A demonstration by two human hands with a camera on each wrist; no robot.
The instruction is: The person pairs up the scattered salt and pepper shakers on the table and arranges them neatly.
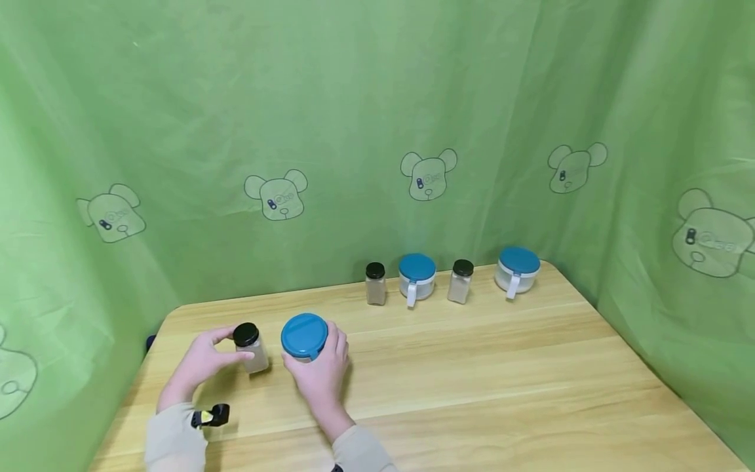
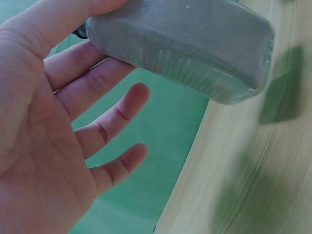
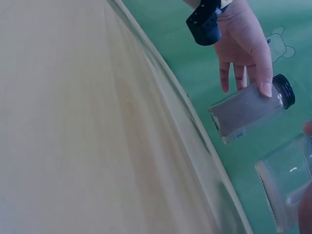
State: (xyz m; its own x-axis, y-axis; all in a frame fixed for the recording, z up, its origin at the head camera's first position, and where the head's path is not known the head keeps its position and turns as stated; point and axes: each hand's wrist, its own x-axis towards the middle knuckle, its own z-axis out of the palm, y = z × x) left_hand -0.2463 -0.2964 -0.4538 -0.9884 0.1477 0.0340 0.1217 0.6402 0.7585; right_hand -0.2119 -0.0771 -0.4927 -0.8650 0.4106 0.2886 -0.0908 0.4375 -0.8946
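Left hand (image 1: 206, 357) pinching clear square-sided jar (image 1: 257, 357), thumb against fingertips, ring and little fingers off it; rounded edges, black screw-type lid, greyish fill. Jar tilted, held above left part of wood-grain bench (image 1: 472, 387). Right hand (image 1: 323, 373) curled round clear rounded pot (image 1: 303, 335), smooth blue disc lid, near jar. Back edge: two black-capped jars (image 1: 375, 292) alternating with two blue-lidded, white-handled pots (image 1: 417, 267). Wrinkled green cloth (image 1: 348, 98) behind, bear-head outlines (image 1: 428, 177) printed on.
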